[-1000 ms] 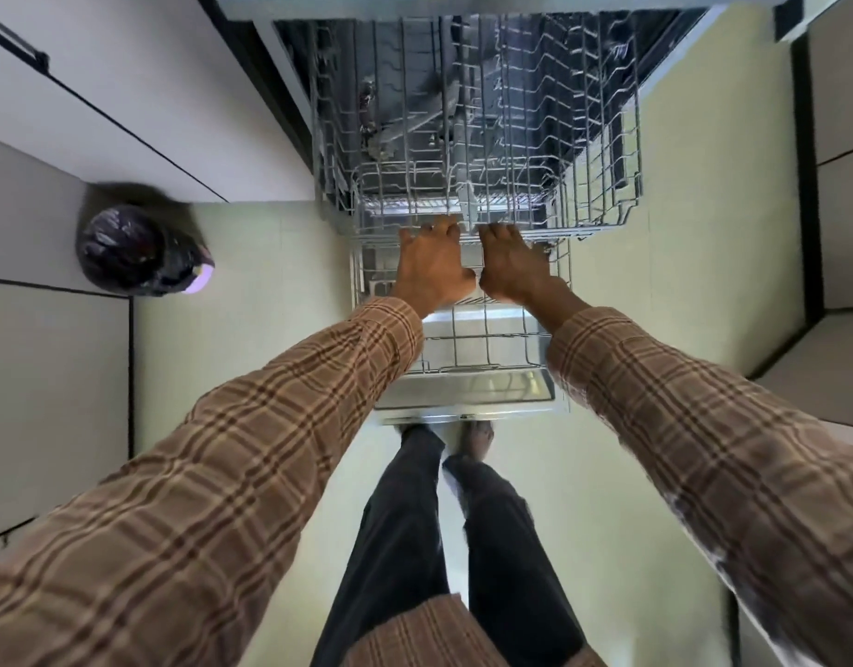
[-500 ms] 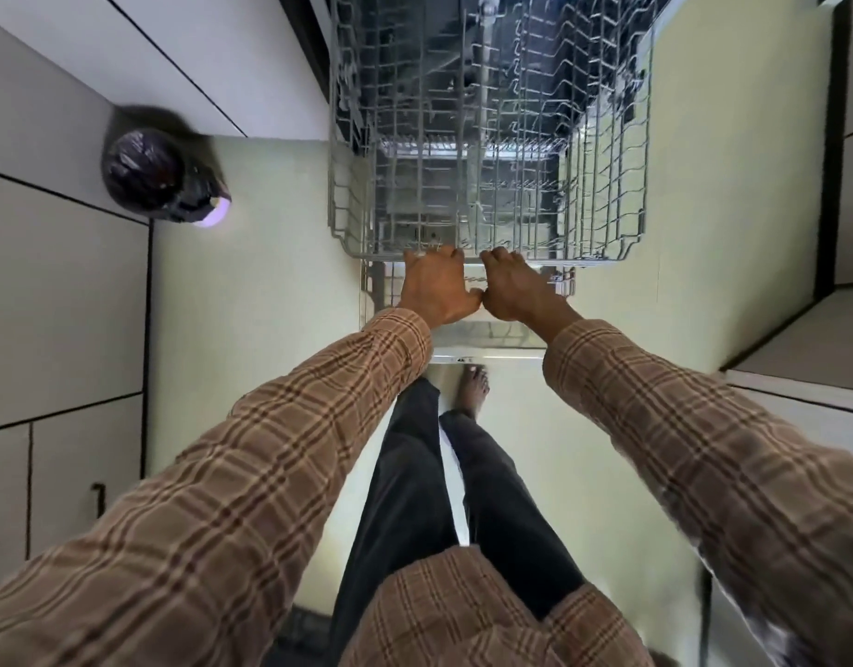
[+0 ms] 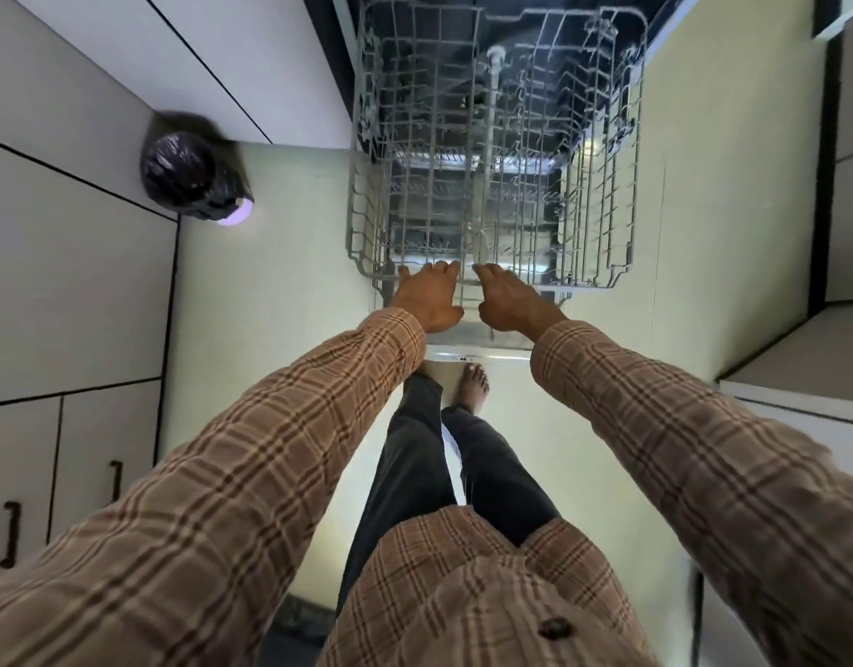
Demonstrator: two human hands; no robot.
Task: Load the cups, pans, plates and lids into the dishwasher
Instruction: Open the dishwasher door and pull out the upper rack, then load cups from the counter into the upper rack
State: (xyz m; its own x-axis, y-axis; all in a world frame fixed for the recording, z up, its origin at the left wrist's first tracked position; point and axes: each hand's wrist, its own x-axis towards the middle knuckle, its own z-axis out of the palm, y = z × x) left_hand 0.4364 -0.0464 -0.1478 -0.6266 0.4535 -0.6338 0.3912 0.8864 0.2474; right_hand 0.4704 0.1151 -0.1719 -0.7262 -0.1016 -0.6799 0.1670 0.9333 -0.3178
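Since the earlier frames the rack (image 3: 491, 151) has been drawn further out of the dishwasher (image 3: 665, 12), and more of it is seen in front of the tub. Both hands are kept on its front rail, now with a small gap between them instead of touching.

Left hand (image 3: 429, 298): fingers are hooked over the front wire, grip clenched on the rack. Right hand (image 3: 508, 300): same, fingers curled over the rail, grip clenched on the rack.

Counts:
- one rack gripped, wire, nothing loaded in it; a second rack (image 3: 467, 300) is glimpsed just below, between the hands
- one door (image 3: 482, 346), folded down under the racks, its edge near the foot
- two hands, two plaid sleeves
- one bare foot (image 3: 472, 389) seen on the floor (image 3: 265, 305), the other hidden by the legs
- one black-bagged bin (image 3: 193, 178) at left, well apart from the dishwasher
- three dark cabinet handles at lower left

Cups, pans, plates, lids: not in view.
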